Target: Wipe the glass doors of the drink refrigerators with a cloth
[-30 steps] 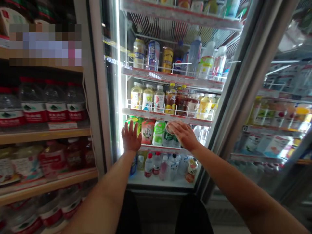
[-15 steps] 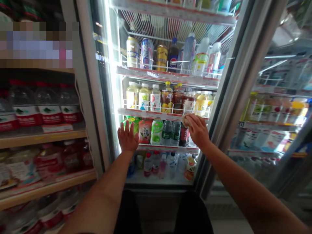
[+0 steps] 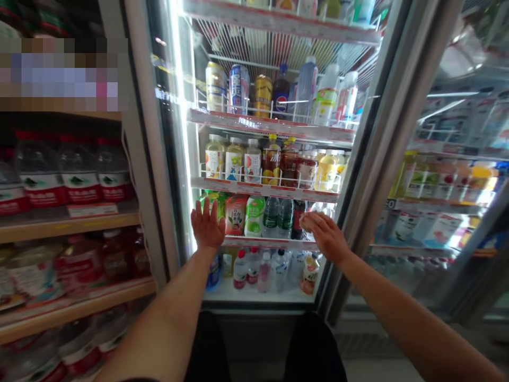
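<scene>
A: Where is the cloth [image 3: 306, 221], and how does it look?
B: We hold it, pale and crumpled, at the glass door [image 3: 167, 95], in front of a red-labelled bottle [image 3: 298, 212]; our right grip [image 3: 328, 236] is clamped on it, fingers together. Our left grip [image 3: 207, 228] faces the glass door, fingers apart.
A: What do we find in the fridge [image 3: 258, 296]?
B: We see cans [image 3: 238, 89] upright on an upper shelf [image 3: 274, 123], juice bottles [image 3: 253, 161] below, green-labelled bottles [image 3: 278, 217] beneath those.

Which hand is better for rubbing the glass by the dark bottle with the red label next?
Probably the right hand: in this view it's right beside that dark bottle, and seems to hold a pale cloth-like thing. The left hand is spread open, farther left.
</scene>
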Available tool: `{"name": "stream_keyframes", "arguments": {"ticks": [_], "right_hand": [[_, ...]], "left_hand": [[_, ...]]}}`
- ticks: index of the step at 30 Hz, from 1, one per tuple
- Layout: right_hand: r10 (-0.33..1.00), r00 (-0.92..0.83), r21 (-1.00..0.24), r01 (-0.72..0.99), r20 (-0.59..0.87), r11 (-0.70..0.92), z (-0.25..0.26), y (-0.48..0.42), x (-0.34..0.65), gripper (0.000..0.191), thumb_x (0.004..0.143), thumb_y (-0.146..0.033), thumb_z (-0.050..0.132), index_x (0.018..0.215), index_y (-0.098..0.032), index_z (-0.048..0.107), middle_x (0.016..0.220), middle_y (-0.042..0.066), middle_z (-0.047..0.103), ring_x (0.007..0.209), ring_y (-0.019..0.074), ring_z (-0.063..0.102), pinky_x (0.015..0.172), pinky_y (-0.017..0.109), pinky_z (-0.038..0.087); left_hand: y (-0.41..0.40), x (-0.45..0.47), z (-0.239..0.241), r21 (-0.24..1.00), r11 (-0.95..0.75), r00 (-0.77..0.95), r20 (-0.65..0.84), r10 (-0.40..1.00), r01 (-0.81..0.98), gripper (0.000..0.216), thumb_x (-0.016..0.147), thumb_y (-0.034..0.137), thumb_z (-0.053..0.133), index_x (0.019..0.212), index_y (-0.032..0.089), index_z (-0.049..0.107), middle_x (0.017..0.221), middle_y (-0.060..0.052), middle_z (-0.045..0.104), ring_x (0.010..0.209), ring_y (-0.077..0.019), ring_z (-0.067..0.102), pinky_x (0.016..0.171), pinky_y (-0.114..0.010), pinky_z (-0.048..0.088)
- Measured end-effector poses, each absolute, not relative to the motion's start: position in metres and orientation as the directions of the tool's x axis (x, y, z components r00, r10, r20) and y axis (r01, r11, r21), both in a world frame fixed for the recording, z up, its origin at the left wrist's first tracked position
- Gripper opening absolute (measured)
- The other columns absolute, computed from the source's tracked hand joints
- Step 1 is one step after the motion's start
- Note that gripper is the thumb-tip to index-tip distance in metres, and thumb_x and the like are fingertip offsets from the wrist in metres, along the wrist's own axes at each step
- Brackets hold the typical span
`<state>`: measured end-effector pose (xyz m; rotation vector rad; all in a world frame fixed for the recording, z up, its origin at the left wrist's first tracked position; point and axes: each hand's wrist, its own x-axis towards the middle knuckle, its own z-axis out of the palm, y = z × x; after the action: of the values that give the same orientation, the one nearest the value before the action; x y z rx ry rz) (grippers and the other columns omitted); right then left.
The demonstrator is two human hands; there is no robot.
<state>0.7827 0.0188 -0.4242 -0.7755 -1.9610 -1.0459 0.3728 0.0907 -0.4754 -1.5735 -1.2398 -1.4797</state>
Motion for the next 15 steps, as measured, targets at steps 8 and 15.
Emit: {"name": "stream_keyframes", "arguments": {"ticks": [8, 15], "right_hand": [[0.162, -0.418, 0.311, 0.838, 0.894, 0.448, -0.452, 0.015, 0.771, 0.05, 0.096, -0.009, 0.05, 0.145, -0.021, 0.052, 0.13, 0.012, 0.067, 0.124, 0.0264, 0.058, 0.107, 0.047, 0.053], [0.251, -0.596, 0.349, 0.706, 0.762, 0.616, -0.467, 0.018, 0.731, 0.046, 0.097, -0.011, 0.051, 0.141, -0.021, 0.057, 0.125, 0.01, 0.069, 0.117, 0.0249, 0.06, 0.104, 0.045, 0.054]], "left_hand": [[0.09, 0.373, -0.476, 0.141, -0.355, -0.069, 0.975, 0.209, 0.924, 0.061, 0.098, 0.042, 0.041, 0.154, 0.018, 0.039, 0.162, -0.015, 0.035, 0.157, -0.0304, 0.01, 0.126, -0.057, 0.011], [0.09, 0.372, -0.477, 0.121, -0.361, -0.054, 0.98, 0.192, 0.925, 0.061, 0.098, 0.04, 0.042, 0.156, 0.019, 0.036, 0.164, -0.014, 0.031, 0.157, -0.0293, 0.007, 0.126, -0.057, 0.011]]}}
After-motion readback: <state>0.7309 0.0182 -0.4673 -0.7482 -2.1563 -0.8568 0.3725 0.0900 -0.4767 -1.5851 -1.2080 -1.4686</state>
